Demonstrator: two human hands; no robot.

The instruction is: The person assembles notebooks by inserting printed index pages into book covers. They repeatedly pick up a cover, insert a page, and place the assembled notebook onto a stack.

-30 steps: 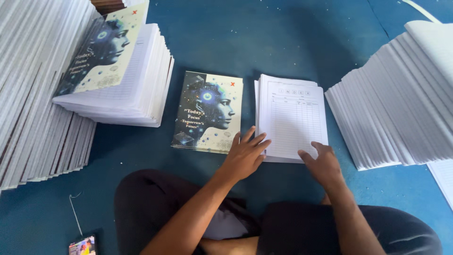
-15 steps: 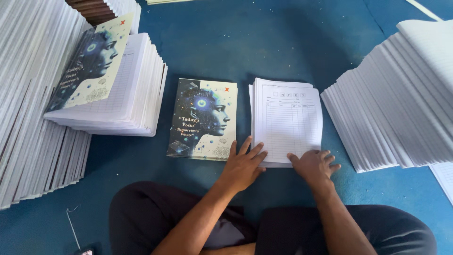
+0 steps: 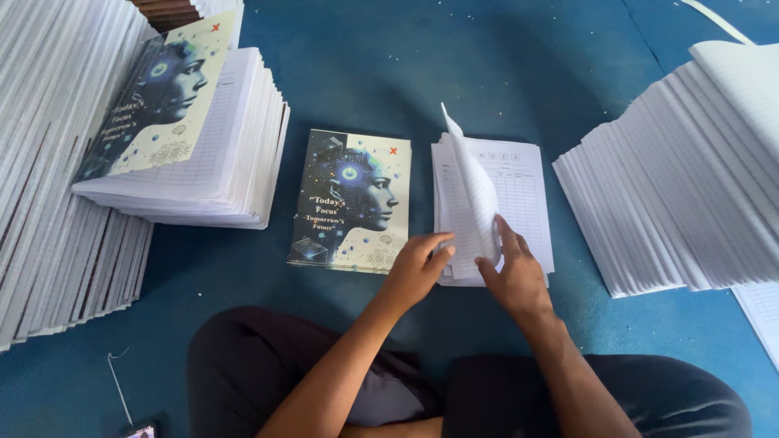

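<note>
Blue floor (image 3: 503,57), I'm sitting on it cross-legged, dark trousers at the bottom of the view. Paper everywhere: big fanned stack of white sheets (image 3: 690,170) on my right, long leaning row of white page blocks (image 3: 40,186) on my left, and beside that a pile of ruled pages (image 3: 227,154) with a printed cover (image 3: 150,97) lying on top.

In front of me: a loose cover (image 3: 350,199) showing a face, flat on the floor, and just right of it, nearly touching, the small stack of ruled pages (image 3: 519,186) I'm working on.

The change: half a second ago both palms were pressing flat on the near edge of that stack and every page lay down. Now a bundle of pages (image 3: 469,195) is standing up, curling off the left side of the stack. My right hand (image 3: 515,276) is gripping its lower edge, fingers (image 3: 505,235) closed on the paper. My left hand (image 3: 414,268) is at the near left corner, fingers (image 3: 438,242) half curled, tips touching the page edge; whether they're pinching anything, can't tell.

So I'm judging the squaring-up is over and I'm leafing or lifting pages now. Cover is lying untouched.
</note>
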